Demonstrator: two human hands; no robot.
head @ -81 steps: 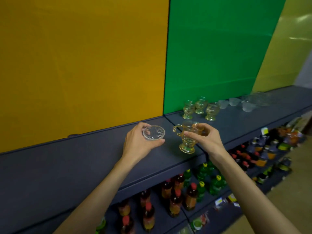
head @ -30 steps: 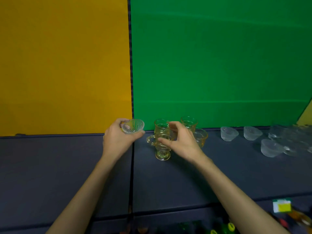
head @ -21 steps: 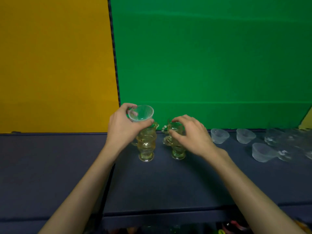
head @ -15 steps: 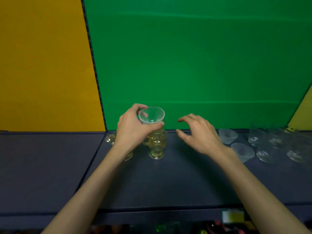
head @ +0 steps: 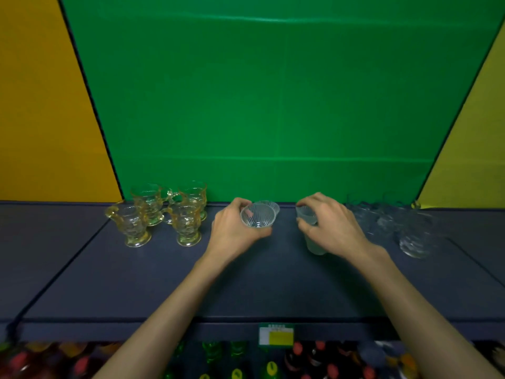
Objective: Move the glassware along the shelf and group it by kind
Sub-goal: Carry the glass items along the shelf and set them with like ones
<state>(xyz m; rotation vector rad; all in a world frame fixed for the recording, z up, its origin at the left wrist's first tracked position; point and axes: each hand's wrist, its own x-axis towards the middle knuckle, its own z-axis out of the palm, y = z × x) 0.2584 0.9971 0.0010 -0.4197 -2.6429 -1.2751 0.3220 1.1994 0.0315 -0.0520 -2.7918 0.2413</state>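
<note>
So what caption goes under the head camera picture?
Left hand holds a ribbed cup, right hand grips a frosted cup, beside amber mugs.

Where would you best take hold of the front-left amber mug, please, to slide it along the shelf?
Grip the amber mug round its waist above the foot, coming from the front. It stands upright, its handle points left, and other amber mugs crowd its right and rear, so only the front and left are free.
</note>
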